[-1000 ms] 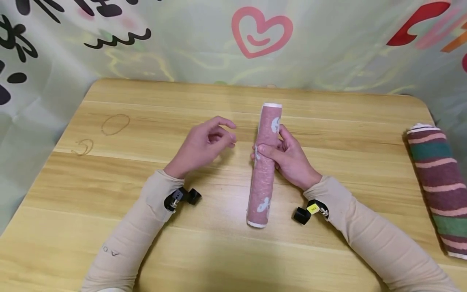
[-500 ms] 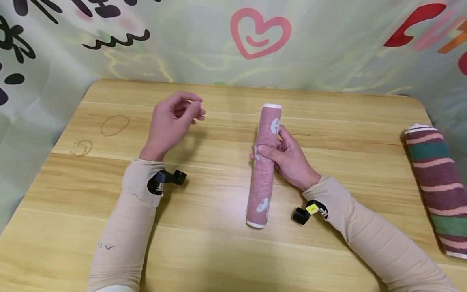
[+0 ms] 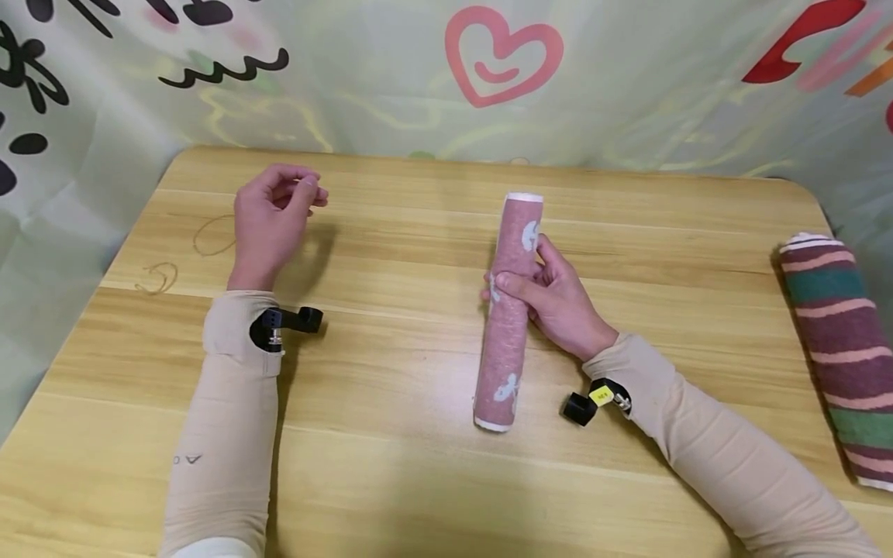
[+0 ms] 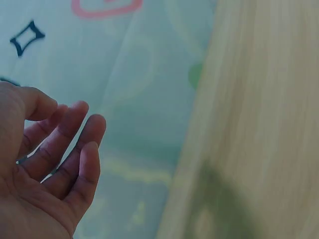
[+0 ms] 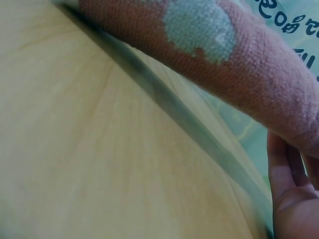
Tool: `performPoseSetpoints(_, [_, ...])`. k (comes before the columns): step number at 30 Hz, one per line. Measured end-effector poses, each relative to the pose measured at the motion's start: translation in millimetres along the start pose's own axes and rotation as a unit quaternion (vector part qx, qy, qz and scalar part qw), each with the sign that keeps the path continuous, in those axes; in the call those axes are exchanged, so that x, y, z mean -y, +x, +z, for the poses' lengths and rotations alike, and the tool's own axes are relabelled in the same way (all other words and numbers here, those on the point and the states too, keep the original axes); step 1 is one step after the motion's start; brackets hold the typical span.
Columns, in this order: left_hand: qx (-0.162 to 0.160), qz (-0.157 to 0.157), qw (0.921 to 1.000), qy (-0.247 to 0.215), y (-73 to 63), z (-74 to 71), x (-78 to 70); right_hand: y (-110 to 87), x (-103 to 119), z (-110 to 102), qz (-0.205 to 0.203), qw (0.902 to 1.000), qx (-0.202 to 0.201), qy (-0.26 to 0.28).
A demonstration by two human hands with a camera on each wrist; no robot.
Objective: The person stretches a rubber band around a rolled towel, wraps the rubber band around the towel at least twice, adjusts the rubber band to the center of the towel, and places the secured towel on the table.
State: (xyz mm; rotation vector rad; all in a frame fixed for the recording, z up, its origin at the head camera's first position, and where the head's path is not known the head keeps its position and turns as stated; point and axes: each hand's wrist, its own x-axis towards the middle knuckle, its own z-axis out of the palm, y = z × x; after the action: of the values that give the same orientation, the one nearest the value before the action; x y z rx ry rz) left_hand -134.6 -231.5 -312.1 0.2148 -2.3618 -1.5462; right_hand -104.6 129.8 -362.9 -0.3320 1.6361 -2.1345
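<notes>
My right hand [image 3: 565, 302] grips a rolled pink towel [image 3: 504, 341] around its middle, thumb across the top. The roll has pale blue motifs and white ends, and it points away from me. In the right wrist view, the towel [image 5: 209, 59] slants above the fingers, with a dark shadow on the table beneath it. My left hand [image 3: 268, 221] hovers over the table's left side, fingers loosely bent. The left wrist view shows that hand [image 4: 55, 169] with nothing in it. Beside it lie two thin tan rubber bands; the farther band [image 3: 202, 249] is partly covered by the hand, the nearer band [image 3: 170, 280] is twisted.
A second rolled towel [image 3: 840, 341], striped maroon, green and pink, lies at the table's right edge. The wooden table [image 3: 391, 465] ends at the back against a pale printed curtain [image 3: 370, 77]. Each wrist bears a small black camera.
My left hand has moved from near the pink towel leftward and back to beside the rubber bands. The right hand keeps its grip on the pink towel in the same place.
</notes>
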Motion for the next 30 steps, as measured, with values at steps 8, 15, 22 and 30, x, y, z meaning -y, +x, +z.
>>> performPoseSetpoints(8, [-0.037,-0.049,0.9964,0.059,7.2,-23.5,24.6,-0.3,0.0,-1.2,0.0,1.0,-0.004,0.002])
performPoseSetpoints(15, [-0.071,-0.051,0.9919,0.092,7.5,-33.8,35.0,-0.2,-0.1,-0.7,-0.006,1.0,-0.001,-0.001])
performPoseSetpoints(22, [-0.095,-0.09,0.9845,0.117,10.3,-44.0,48.8,-0.3,0.0,-1.1,-0.004,1.0,-0.004,-0.004])
performPoseSetpoints(30, [-0.119,-0.141,0.9777,0.1,12.6,-56.7,63.9,0.0,-0.5,-1.2,-0.004,1.0,-0.003,-0.003])
